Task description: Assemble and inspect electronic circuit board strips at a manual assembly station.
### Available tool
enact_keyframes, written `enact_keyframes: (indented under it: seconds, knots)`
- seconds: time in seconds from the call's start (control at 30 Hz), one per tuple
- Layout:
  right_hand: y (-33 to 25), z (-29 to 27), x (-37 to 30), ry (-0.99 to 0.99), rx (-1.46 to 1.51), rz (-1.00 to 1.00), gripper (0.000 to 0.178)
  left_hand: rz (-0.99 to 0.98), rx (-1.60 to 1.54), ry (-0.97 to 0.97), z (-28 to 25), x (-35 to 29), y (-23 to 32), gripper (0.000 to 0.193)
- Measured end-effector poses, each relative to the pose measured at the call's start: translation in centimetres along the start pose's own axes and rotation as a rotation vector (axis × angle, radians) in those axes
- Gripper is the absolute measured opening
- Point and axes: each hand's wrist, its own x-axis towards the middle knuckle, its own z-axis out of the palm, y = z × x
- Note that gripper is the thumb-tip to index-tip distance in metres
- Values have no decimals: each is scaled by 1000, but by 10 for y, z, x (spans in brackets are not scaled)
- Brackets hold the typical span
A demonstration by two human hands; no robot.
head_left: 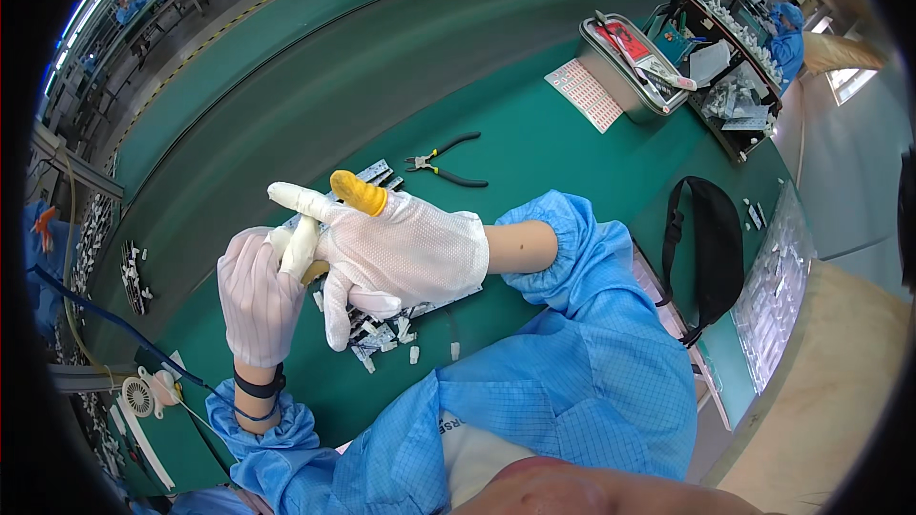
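Note:
My left hand (258, 300), in a striped white glove with a black strap at the wrist, is closed against the finger ends of my right hand. What lies inside its grip is hidden; a beige bit shows at its edge. My right hand (410, 243), in a white mesh glove, reaches across from the right with its fingers apart. A yellow finger cot (359, 192) covers one digit, and a white cover is on another. Beneath my hands lie small white parts (382, 336) and dark strips, partly covered. Just beyond, black-and-yellow-handled cutting pliers (447, 161) rest on the green mat.
At the back right stands a metal tin (625, 76) with tools on it, beside a label sheet (584, 95) and a dark parts box (735, 100). A black pouch (711, 252) lies right. A small fan (148, 396) stands left, near a blue cord. A dark conveyor belt (286, 85) curves behind.

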Motion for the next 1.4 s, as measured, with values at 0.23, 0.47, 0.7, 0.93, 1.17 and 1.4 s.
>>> enact_keyframes:
  seconds: [0.23,0.47,0.7,0.93,1.17,1.4]
  knots:
    - [-2,7,-2,-10,-4,-18,87,-49,32,39,6,-1,5,35]
    - [-2,3,1,-123,205,-25,86,-20,55,29,0,9,8,49]
    - [0,0,1,-102,204,-8,87,-14,61,54,4,-1,4,39]
    - [0,5,0,-76,183,-15,74,-54,22,49,4,-2,3,35]
    - [-9,17,-2,14,73,-43,72,-106,88,96,4,7,2,45]
    - [-19,26,0,39,159,-65,72,-161,157,195,0,19,3,60]
